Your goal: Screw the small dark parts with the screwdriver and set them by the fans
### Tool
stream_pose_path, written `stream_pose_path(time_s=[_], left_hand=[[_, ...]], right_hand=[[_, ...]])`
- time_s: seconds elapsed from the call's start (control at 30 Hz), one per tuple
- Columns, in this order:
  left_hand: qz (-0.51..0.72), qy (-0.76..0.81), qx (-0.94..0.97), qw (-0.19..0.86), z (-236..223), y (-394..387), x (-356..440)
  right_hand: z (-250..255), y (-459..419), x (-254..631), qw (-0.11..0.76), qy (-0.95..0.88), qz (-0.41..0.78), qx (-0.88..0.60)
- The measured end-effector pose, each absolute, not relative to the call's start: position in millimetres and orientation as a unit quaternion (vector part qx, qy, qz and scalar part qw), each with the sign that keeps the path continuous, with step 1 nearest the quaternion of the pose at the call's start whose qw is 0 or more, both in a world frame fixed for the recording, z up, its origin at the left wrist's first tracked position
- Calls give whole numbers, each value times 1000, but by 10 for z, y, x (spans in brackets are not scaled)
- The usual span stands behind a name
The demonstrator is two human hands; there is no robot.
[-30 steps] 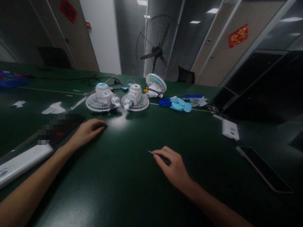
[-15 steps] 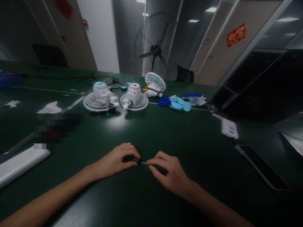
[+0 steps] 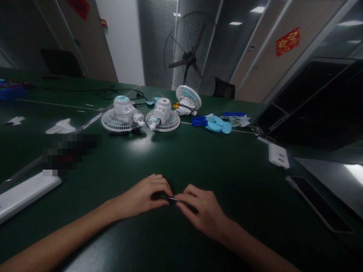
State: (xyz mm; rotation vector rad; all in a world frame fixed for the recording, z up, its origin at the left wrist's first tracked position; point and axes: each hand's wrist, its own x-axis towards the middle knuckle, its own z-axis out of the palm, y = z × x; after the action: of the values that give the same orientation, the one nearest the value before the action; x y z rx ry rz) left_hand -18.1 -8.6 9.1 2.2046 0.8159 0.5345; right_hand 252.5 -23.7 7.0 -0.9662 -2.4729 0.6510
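Note:
Both hands meet low in the middle of the dark green table (image 3: 198,158). My left hand (image 3: 143,194) is curled round a small dark piece that I cannot name. My right hand (image 3: 202,213) pinches a thin metal shaft (image 3: 172,199) with a dark handle, like a small screwdriver; its tip points into the piece in my left hand. Farther back lie two small white fans face down (image 3: 117,115) (image 3: 162,116), and a third fan (image 3: 187,100) stands tilted behind them.
Blue fan blades (image 3: 217,124) lie right of the fans. A white box (image 3: 278,155) and a dark tablet (image 3: 317,206) sit at the right, a white flat device (image 3: 25,190) at the left. Cables (image 3: 113,92) run behind; a big floor fan (image 3: 188,49) stands beyond the table.
My left hand came from the far left with the dark piece to meet my right hand. Both hands then closed together, the shaft tip now at the piece.

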Motion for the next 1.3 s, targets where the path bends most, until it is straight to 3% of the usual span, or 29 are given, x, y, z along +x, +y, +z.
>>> stream_pose_path(time_s=[0.3, 0.57, 0.97, 1.3], left_hand=[[208, 346, 855, 326, 120, -92, -199], [182, 352, 859, 324, 90, 135, -521], [284, 627, 720, 93, -152, 720, -1878], [245, 610, 730, 185, 24, 613, -2092]], right_hand=[[64, -218, 2533, 283, -849, 248, -371], [93, -206, 2579, 290, -830, 278, -386], [96, -201, 2616, 289, -819, 317, -380], [101, -213, 2618, 292, -820, 313, -380]])
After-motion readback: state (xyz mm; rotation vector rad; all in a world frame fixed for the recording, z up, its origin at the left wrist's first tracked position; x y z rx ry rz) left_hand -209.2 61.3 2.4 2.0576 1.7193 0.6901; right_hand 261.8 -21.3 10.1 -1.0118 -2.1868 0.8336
